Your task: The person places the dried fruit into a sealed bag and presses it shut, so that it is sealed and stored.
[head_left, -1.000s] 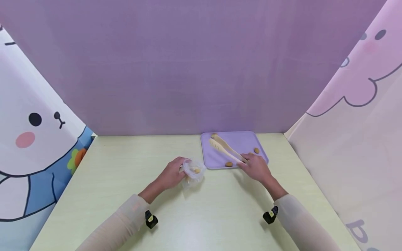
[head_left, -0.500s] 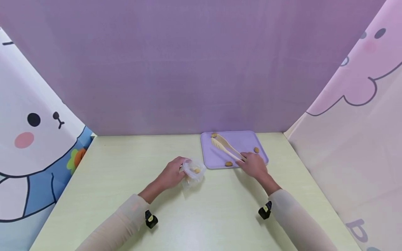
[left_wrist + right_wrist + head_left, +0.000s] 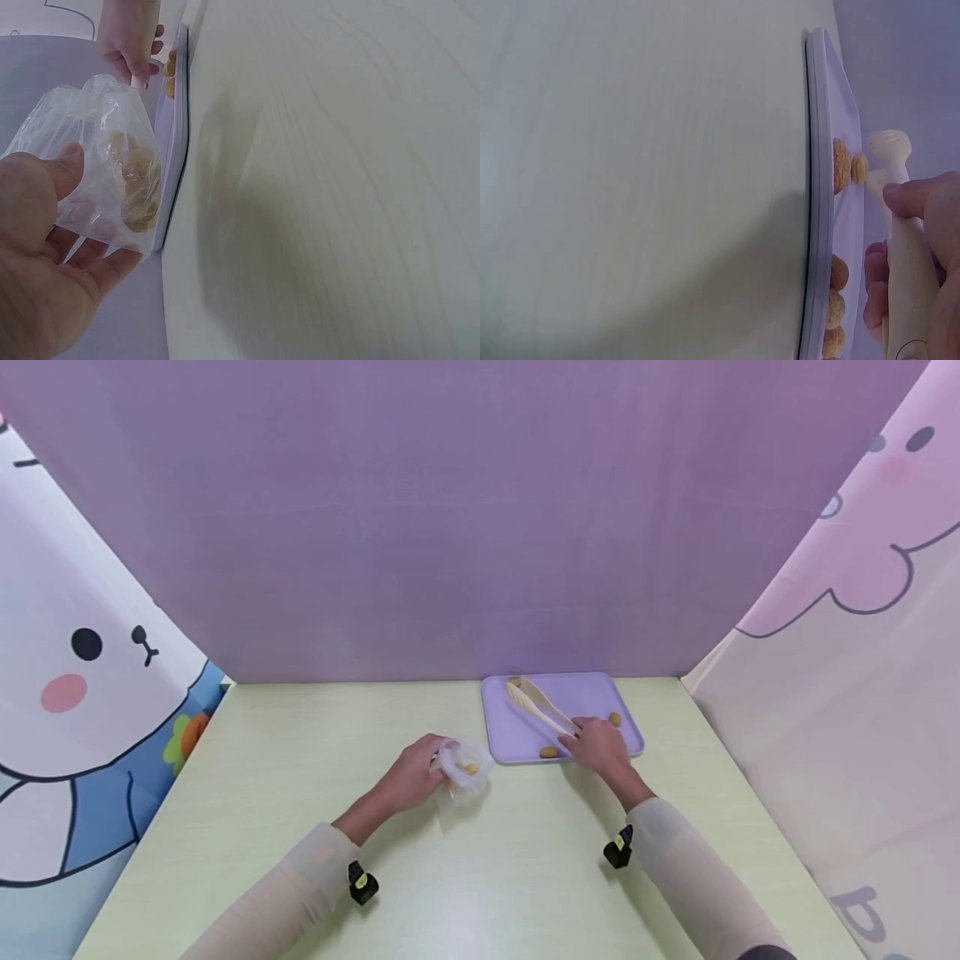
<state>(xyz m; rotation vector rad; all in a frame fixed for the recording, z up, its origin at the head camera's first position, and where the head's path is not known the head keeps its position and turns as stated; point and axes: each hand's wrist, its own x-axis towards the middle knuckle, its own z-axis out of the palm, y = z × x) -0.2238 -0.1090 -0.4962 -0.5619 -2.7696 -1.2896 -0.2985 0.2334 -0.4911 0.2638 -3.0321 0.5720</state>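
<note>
Left hand (image 3: 411, 774): thumb and fingers clamped on the side of a clear plastic bag (image 3: 468, 768), thumb on one face, fingers on the other. Bag mouth gapes upward. Several walnuts (image 3: 140, 187) inside, bunched toward the bottom in the left wrist view; too blurred for a firm count. Bag is just beside the near left corner of the lilac tray (image 3: 585, 693), off the tray.

Right hand (image 3: 600, 746): fingers and thumb clamped round the handle end of pale tongs (image 3: 907, 277), palm down over the tray's near right part. Tong tips stand apart, one head slotted, pointing at the tray's far left corner. A walnut (image 3: 514, 682) lies there, right at the tips; can't tell if they touch it.

More walnuts on the tray: one (image 3: 549, 752) by the near edge, one (image 3: 615, 719) toward the right side. The right wrist view shows others along the rim.

Tray lies flat on the light wood-grain tabletop (image 3: 337, 727), against the purple backdrop (image 3: 450, 527). Both sleeves pale; small black camera (image 3: 363, 886) at the left cuff, matching one (image 3: 618, 850) at the right.
</note>
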